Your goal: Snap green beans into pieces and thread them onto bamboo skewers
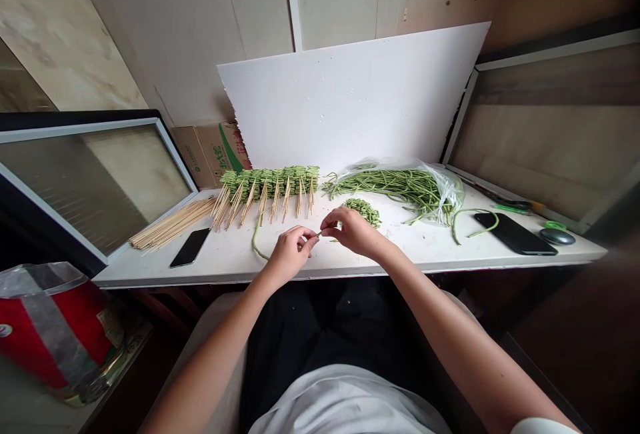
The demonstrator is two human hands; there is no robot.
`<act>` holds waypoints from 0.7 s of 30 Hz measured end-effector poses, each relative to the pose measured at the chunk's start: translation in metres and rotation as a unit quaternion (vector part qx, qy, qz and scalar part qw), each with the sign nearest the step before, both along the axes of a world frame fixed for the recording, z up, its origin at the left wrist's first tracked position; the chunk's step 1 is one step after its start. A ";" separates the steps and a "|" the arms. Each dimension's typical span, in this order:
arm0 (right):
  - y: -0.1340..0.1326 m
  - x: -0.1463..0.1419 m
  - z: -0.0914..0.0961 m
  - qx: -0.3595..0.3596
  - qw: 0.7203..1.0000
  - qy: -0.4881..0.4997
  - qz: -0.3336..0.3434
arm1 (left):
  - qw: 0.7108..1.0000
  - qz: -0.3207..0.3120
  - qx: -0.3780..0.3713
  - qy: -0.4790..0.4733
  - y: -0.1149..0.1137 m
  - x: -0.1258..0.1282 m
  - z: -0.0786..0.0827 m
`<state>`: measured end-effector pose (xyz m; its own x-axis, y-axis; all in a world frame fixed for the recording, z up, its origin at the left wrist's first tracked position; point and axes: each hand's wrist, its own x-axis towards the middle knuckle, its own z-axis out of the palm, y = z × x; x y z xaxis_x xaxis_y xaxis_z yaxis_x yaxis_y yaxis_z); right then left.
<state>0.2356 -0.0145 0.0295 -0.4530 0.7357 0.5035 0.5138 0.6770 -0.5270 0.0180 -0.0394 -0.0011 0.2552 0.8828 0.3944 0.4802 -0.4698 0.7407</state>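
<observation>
My left hand (291,251) and my right hand (349,229) meet over the white table (220,261), fingers pinched together on a thin bamboo skewer (318,234) between them. A long green bean (257,237) trails down and left from my left hand onto the table. Just behind my right hand lies a coiled bean piece (364,209). A row of finished bean skewers (270,187) lies behind my hands. Bare skewers (170,224) are heaped to the left.
A plastic bag of long beans (400,184) lies at the right rear. A black phone (190,247) sits left, another phone (515,233) right, by scissors (515,206) and a tape roll (556,236). A white board (360,94) leans behind. A red container (55,327) stands lower left.
</observation>
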 end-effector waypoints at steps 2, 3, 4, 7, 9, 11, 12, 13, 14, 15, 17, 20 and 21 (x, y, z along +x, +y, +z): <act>-0.002 -0.003 -0.001 0.022 1.000 -0.016 -0.013 | 0.999 -0.012 -0.031 -0.011 -0.001 0.001 0.001; -0.004 -0.005 -0.001 0.030 0.999 -0.019 -0.018 | 0.999 -0.018 -0.043 -0.019 -0.002 0.002 0.001; -0.005 -0.007 -0.001 0.035 0.999 -0.019 -0.021 | 0.998 -0.024 -0.051 -0.028 -0.002 0.002 0.001; -0.007 -0.011 -0.002 0.038 0.999 -0.015 -0.009 | 0.997 -0.037 -0.047 -0.039 -0.002 0.000 0.003; -0.006 -0.012 -0.004 0.026 1.000 -0.005 0.015 | 0.998 -0.043 -0.034 -0.033 -0.002 0.000 0.005; -0.005 -0.012 -0.006 0.000 0.999 0.017 0.040 | 0.998 -0.044 -0.025 -0.031 -0.002 -0.001 0.006; -0.004 -0.012 -0.007 -0.016 0.998 0.030 0.051 | 0.998 -0.043 -0.022 -0.032 -0.003 -0.001 0.006; -0.004 -0.012 -0.009 -0.033 0.997 0.043 0.062 | 0.998 -0.042 -0.020 -0.035 -0.003 -0.001 0.006; -0.003 -0.011 -0.009 -0.048 0.995 0.054 0.073 | 0.998 -0.041 -0.019 -0.037 -0.002 -0.001 0.006; -0.002 -0.011 -0.009 -0.063 0.992 0.064 0.087 | 0.998 -0.040 -0.017 -0.039 -0.001 -0.001 0.006; -0.001 -0.008 -0.007 -0.085 0.986 0.075 0.123 | 0.998 -0.043 -0.017 -0.045 0.002 -0.004 0.004; 0.003 0.000 -0.003 -0.087 0.982 0.089 0.140 | 0.995 -0.065 -0.030 -0.065 0.009 -0.011 0.002; 0.006 0.003 -0.004 -0.075 0.985 0.094 0.121 | 0.994 -0.074 -0.037 -0.075 0.011 -0.014 0.001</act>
<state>0.2389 -0.0084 0.0258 -0.5338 0.6902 0.4886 0.2311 0.6748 -0.7008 0.0043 -0.0284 -0.0002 0.3273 0.8684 0.3726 0.2916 -0.4679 0.8343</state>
